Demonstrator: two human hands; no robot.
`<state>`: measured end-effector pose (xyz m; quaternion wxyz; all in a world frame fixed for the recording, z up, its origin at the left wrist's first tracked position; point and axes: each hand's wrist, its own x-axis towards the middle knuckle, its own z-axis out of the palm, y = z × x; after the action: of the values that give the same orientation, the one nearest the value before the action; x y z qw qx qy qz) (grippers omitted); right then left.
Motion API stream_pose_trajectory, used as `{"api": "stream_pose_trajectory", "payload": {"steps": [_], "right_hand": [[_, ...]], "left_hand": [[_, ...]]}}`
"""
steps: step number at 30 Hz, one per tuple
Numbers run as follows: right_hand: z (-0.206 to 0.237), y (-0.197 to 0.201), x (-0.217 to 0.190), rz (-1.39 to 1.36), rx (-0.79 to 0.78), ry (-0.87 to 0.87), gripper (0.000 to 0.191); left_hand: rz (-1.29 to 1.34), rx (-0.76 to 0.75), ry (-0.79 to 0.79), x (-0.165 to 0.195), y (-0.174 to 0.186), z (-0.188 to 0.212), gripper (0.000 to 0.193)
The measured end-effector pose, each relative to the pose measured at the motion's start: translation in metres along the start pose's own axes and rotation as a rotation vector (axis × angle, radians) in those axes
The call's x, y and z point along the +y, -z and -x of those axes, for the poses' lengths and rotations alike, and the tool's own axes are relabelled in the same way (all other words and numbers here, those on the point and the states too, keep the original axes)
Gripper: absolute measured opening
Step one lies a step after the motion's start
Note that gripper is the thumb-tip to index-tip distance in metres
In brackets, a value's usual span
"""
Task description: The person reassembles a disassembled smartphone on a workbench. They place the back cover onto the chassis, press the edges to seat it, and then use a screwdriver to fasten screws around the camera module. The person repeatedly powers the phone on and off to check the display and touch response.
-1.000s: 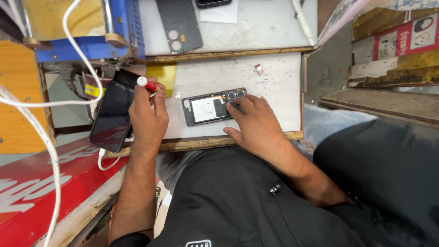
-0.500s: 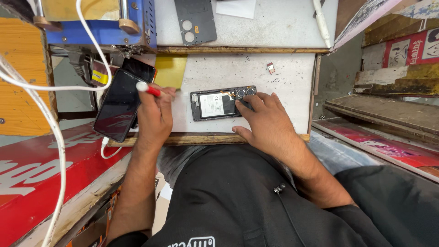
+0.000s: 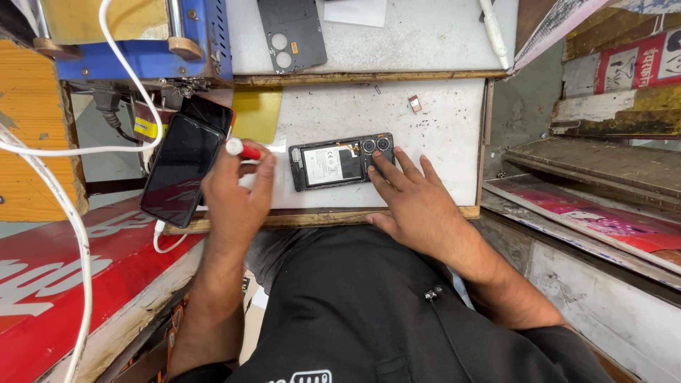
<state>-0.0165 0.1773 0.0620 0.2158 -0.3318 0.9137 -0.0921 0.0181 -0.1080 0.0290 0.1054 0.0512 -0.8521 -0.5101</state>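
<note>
Opened phone (image 3: pixel 339 163) under right hand (image 3: pixel 415 202) fingertips, spread | left hand (image 3: pixel 234 195) gripping red-handled tool (image 3: pixel 242 149), probably screwdriver

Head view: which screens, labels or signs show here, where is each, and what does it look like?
Dark phone screen: left of the left hand, unlit, black.
White label: on the opened phone under the right hand.
Yellow sticker: below the blue machine.
Red board: lower left, white shapes.
Red sign: upper right.
</note>
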Motion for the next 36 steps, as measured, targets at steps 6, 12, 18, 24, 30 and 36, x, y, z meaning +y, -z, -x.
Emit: {"api": "stream_pose_trajectory", "payload": {"steps": [6, 12, 18, 24, 30, 36], "right_hand": [[0.012, -0.011, 0.027, -0.182, 0.158, 0.089, 0.046], [0.026, -0.028, 0.056, -0.454, 0.642, -0.389, 0.017], [0.029, -0.033, 0.069, -0.474, 0.716, -0.423, 0.015], [0.026, -0.033, 0.066, -0.477, 0.754, -0.420, 0.016], [0.028, -0.043, 0.068, -0.378, 0.752, -0.343, 0.015], [0.023, -0.053, 0.045, -0.314, 0.710, -0.123, 0.021]], "left_hand": [[0.378, -0.163, -0.086, 0.007, -0.075, -0.019, 0.071], [0.302, -0.257, -0.210, 0.020, -0.138, -0.043, 0.073], [0.181, -0.305, -0.183, 0.020, -0.173, -0.057, 0.072], [0.112, -0.243, -0.167, 0.014, -0.185, -0.058, 0.072], [0.078, -0.257, -0.161, 0.011, -0.188, -0.057, 0.072], [0.297, -0.237, -0.070, 0.004, -0.159, -0.053, 0.072]]}}
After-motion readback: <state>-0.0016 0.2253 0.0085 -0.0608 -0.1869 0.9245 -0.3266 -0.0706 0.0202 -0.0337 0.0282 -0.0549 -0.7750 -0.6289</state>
